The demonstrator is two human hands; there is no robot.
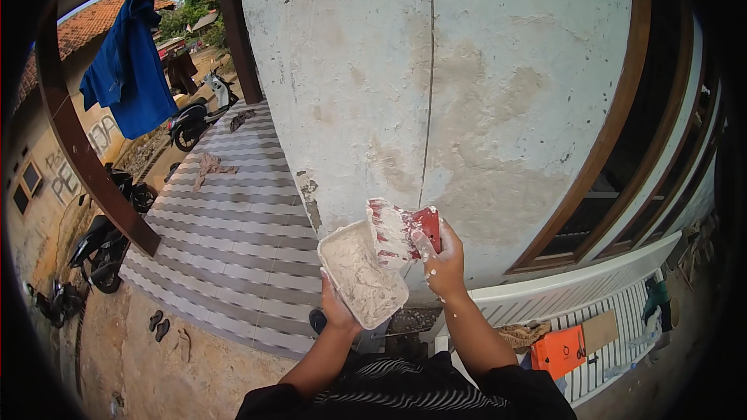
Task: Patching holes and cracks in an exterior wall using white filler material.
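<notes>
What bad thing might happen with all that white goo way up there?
1. The left hand grips the full putty tub from below, and it is tilted; putty might slide out.
2. The scraper in the right hand is loaded with putty; blobs may drip onto the striped tile floor below.
3. The view looks steeply down at the sandals, so the person seems high up; a slip might hurt.
</notes>
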